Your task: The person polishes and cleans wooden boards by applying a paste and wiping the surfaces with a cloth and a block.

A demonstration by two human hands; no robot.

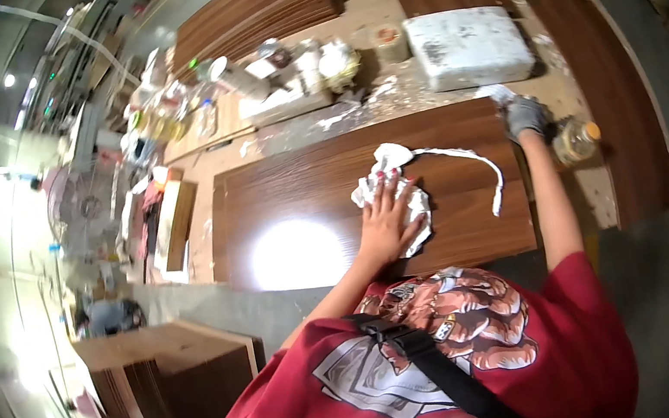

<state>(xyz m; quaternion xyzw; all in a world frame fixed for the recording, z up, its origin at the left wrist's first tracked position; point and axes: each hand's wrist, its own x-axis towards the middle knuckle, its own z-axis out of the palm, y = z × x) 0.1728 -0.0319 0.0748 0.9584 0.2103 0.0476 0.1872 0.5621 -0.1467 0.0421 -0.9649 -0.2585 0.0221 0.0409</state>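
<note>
My bare left hand (387,222) lies on a crumpled white cloth (421,233), its fingers stretched out and somewhat spread. Beneath them is a dark brown wood-grain panel (296,189), and a narrow strip of the cloth trails across it to the right. At the panel's far right corner is my right hand (527,117) in a grey glove, fingers curled. Something small and white (496,92) shows at its fingertips, too blurred to name. Just right of that hand stands a clear bottle (576,143) with a yellowish liquid and an orange cap.
A white, stained block (470,47) sits beyond the right hand. More brown panels lie at the right (611,104) and in a stack (255,11) at the back. Bottles and a white canister (238,80) crowd the far left. Cardboard-coloured boards (171,366) stand at lower left.
</note>
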